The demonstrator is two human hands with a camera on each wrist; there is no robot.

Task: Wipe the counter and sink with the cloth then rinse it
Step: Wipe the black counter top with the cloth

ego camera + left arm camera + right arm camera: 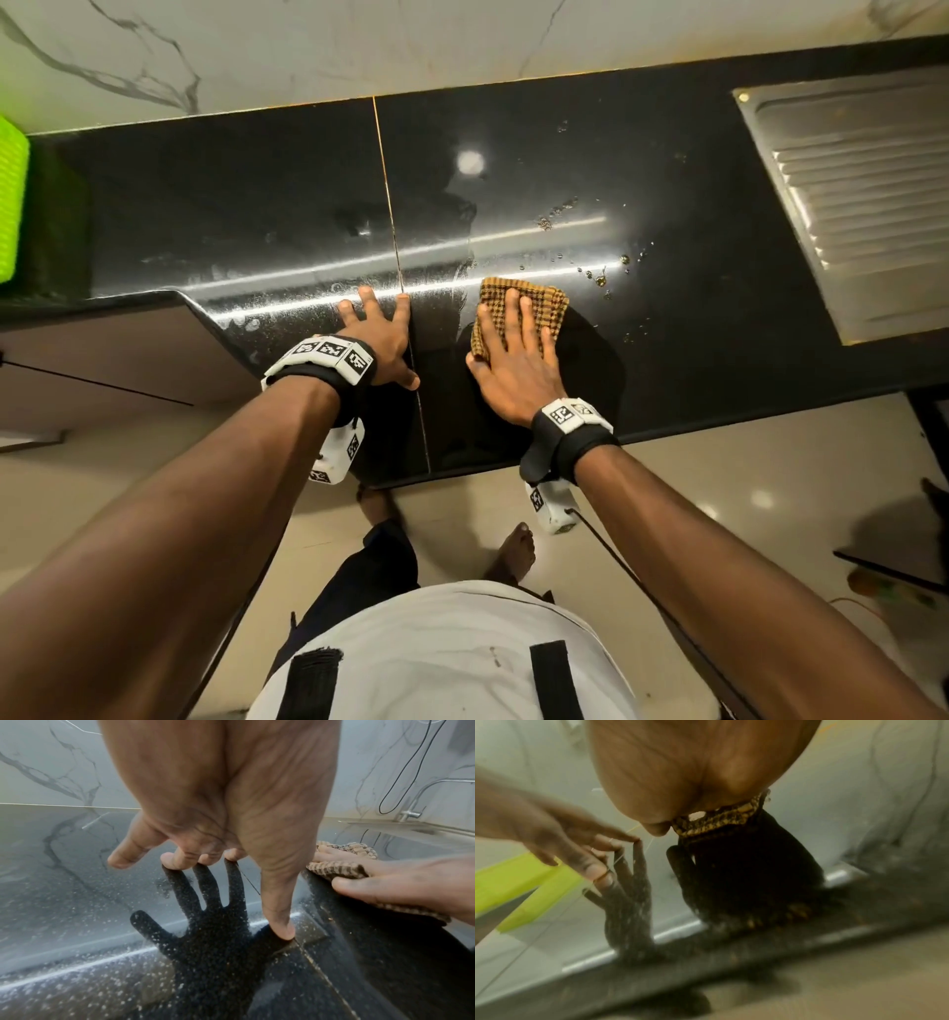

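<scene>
A yellow-and-brown checked cloth (524, 313) lies flat on the glossy black counter (693, 257). My right hand (513, 354) presses down on it with straight fingers spread over the fabric; the cloth (342, 869) shows under that hand in the left wrist view, and its edge (721, 819) peeks out below the palm in the blurred right wrist view. My left hand (380, 334) rests flat on the bare counter just left of the cloth, fingers spread, thumb (280, 927) on the seam. The steel sink drainboard (862, 205) lies at the far right.
Water drops and specks (590, 262) dot the counter beyond and right of the cloth. A bright green crate (13, 205) sits at the far left. A faucet (411, 813) stands at the back right by the marble wall (308, 46). The counter's front edge runs under my wrists.
</scene>
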